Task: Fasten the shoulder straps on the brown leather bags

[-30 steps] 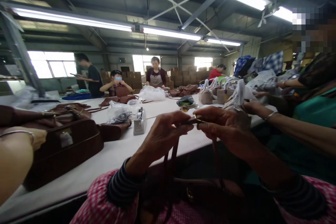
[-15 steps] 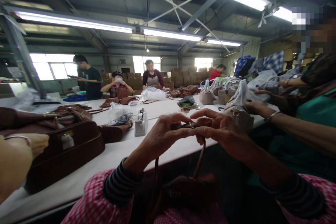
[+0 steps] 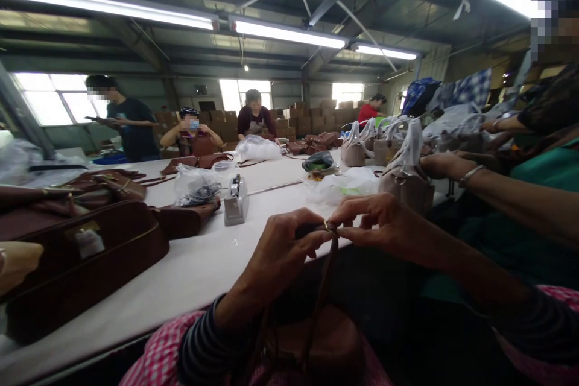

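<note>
Both of my hands meet in front of me at a brown leather bag strap (image 3: 326, 271) with a small gold-coloured buckle (image 3: 326, 225). My left hand (image 3: 283, 250) is closed on the strap just left of the buckle. From the other side, my right hand (image 3: 384, 223) pinches the strap at the buckle with thumb and fingertips. Below the hands the strap hangs down to a brown handbag (image 3: 316, 338) in my lap, which is dark and partly hidden.
Large brown handbags (image 3: 90, 259) stand at the left, with another person's hand beside them. A tape dispenser (image 3: 236, 202) and a plastic bag of small parts (image 3: 195, 185) lie on the white table (image 3: 257, 253). Beige handbags (image 3: 404, 184) and a co-worker's arm (image 3: 497, 187) are at the right.
My view has shifted slightly. The fingers have drawn in around the buckle, which now shows more plainly between the fingertips. The co-worker's hand at the left has moved toward the frame's edge.
</note>
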A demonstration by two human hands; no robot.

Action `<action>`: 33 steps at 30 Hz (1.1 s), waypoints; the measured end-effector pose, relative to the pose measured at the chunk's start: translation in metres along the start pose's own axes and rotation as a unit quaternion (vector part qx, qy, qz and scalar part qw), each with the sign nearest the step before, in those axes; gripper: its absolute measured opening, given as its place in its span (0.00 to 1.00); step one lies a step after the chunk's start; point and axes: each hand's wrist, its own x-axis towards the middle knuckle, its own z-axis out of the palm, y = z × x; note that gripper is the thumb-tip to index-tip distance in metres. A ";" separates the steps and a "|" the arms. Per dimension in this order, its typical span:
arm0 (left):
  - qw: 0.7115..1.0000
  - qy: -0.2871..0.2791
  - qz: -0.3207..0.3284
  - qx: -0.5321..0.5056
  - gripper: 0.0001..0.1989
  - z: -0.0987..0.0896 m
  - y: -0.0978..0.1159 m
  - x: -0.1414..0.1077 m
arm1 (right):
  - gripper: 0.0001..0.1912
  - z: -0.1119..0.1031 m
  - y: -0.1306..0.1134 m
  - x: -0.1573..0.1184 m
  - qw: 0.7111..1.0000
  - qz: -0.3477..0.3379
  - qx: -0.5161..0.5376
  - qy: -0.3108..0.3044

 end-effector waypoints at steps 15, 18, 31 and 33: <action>0.998 -0.046 -0.017 -0.039 0.11 0.019 -0.035 0.001 | 0.06 0.014 0.023 -0.010 0.986 -0.049 -0.160 0.005; 0.994 -0.047 -0.059 -0.082 0.12 0.035 -0.046 -0.007 | 0.03 0.017 0.036 -0.023 0.997 0.021 -0.077 0.023; 0.991 0.004 -0.089 -0.097 0.11 0.054 -0.061 0.004 | 0.09 0.033 0.055 -0.039 0.958 -0.040 -0.284 0.015; 0.983 -0.005 -0.104 -0.149 0.13 0.052 -0.058 0.006 | 0.08 0.033 0.052 -0.037 0.925 -0.087 -0.369 0.018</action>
